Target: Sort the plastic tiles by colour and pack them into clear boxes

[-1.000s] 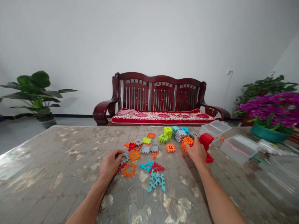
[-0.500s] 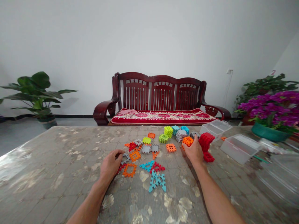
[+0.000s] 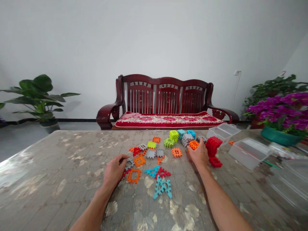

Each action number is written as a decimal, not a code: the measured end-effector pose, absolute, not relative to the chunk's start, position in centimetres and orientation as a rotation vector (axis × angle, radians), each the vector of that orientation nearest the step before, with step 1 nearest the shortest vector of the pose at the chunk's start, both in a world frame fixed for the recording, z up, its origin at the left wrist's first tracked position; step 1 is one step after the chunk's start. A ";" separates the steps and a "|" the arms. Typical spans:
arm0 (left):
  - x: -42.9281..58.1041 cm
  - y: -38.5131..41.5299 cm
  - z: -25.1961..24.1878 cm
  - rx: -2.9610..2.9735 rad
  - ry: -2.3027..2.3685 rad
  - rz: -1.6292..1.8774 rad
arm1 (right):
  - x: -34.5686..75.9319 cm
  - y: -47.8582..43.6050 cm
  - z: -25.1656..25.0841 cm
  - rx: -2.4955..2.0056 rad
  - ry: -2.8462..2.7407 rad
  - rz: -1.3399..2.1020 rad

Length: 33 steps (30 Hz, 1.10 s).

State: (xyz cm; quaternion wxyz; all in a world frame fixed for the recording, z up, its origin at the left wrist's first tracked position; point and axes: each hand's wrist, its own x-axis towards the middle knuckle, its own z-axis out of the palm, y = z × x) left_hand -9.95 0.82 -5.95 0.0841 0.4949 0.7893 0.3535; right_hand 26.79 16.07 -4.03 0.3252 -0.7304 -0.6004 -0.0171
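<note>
My left hand point(image 3: 115, 168) rests on the table at the left edge of loose plastic interlocking tiles, its fingers curled. Its fingertips meet a grey tile point(image 3: 130, 163); whether anything is pinched between them is hidden. A red tile point(image 3: 126, 173) peeks out beside the hand, and orange square frames point(image 3: 133, 175) lie to its right. Around a stack of orange interlocking tiles point(image 3: 193, 145) my right hand point(image 3: 200, 155) is closed, thumb on the near left side. A grey tile stack point(image 3: 187, 140) stands just behind, with red stacked tiles point(image 3: 213, 146) to the right.
Lime green stacks point(image 3: 173, 135) stand at the back. Turquoise pieces point(image 3: 162, 187) lie at the front middle. Clear plastic boxes point(image 3: 249, 154) and a pot of purple flowers point(image 3: 280, 136) occupy the right side. Beyond the table point(image 3: 60, 179) is a wooden bench point(image 3: 166, 96).
The orange stack under my right hand sits slightly lower, and the hand has barely shifted. My left hand keeps its place.
</note>
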 end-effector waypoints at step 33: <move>-8.8 0.4 -4.6 1.415 2.365 1.042 | 10.3 6.7 -2.8 -0.827 -2.609 0.335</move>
